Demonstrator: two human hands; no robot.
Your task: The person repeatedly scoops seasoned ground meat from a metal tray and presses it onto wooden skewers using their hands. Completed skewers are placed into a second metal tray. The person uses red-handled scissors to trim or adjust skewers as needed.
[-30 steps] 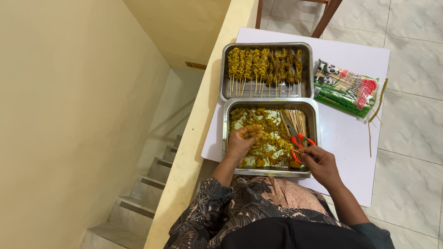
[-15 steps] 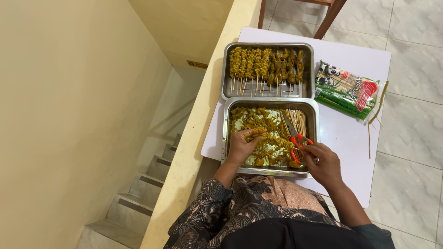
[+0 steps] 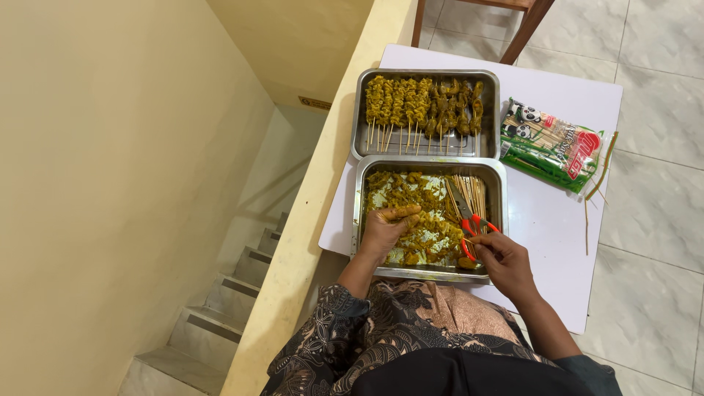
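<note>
Left hand (image 3: 386,229): palm down inside the near steel tray (image 3: 430,274), fingers curled loosely onto the yellow marinated meat pieces (image 3: 414,220), fingertips touching them. Whether a piece is actually pinched cannot be told from this view.

Right hand (image 3: 502,260): at the tray's near right corner, fingers bent inward around something thin and pale beside the red handles; too small to tell what it is, or whether it is held. Hand touches or just overlaps the tray rim.

Scissors (image 3: 466,220): red plastic loops, grey metal blades, lying in the right part of the near tray, just beside the right hand's fingertips. Under and beside them, a bundle of bare bamboo skewers (image 3: 469,192), thin, pale, straight, running along the tray's right wall.

Near tray: rectangular, rounded corners, brushed stainless, meat lumpy and wet-looking, spread over the left and middle of its floor.

Far tray (image 3: 425,149): same make, touching the near tray's far rim. Holds a row of filled skewers (image 3: 422,103), yellow at left, darker brown at right, sticks pointing toward the person.

Both trays sit at the left edge of a white board (image 3: 546,220). A glossy green and red plastic packet of skewers (image 3: 550,143) lies by the board's right edge, well apart from both hands.
</note>
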